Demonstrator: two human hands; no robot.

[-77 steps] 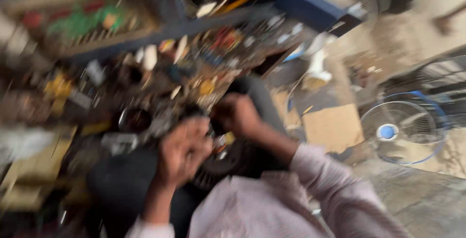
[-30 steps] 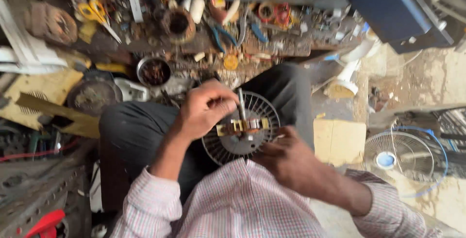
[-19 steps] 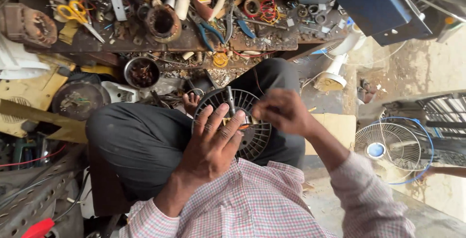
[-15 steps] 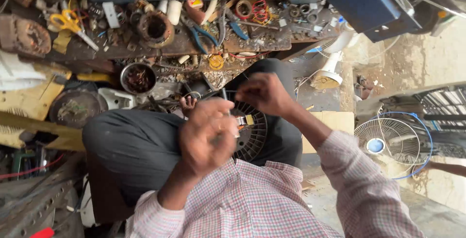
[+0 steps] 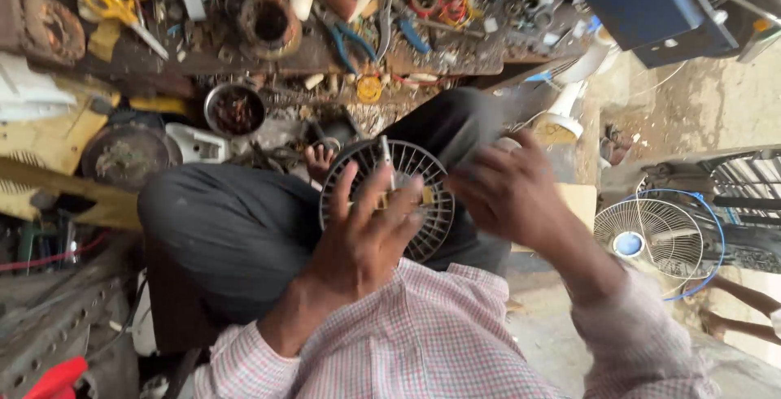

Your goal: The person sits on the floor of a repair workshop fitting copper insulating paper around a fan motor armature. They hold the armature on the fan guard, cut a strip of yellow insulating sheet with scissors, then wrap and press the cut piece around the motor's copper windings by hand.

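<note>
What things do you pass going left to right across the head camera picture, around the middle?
Metal bowl → white plastic part → left hand → round black grille → right hand → fan.

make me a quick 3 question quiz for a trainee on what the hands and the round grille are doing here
1. True or false: the left hand lies over the round black grille resting on the person's lap.
2. What stands up from the grille's middle? A) thin metal shaft B) yellow scissors C) blue pliers
3. Fill in: the right hand is at the grille's ____ edge in the picture.

Key: 1 true; 2 A, the scissors and pliers lie on the cluttered bench beyond the knees; 3 right, though blur hides whether it grips the rim.
</note>
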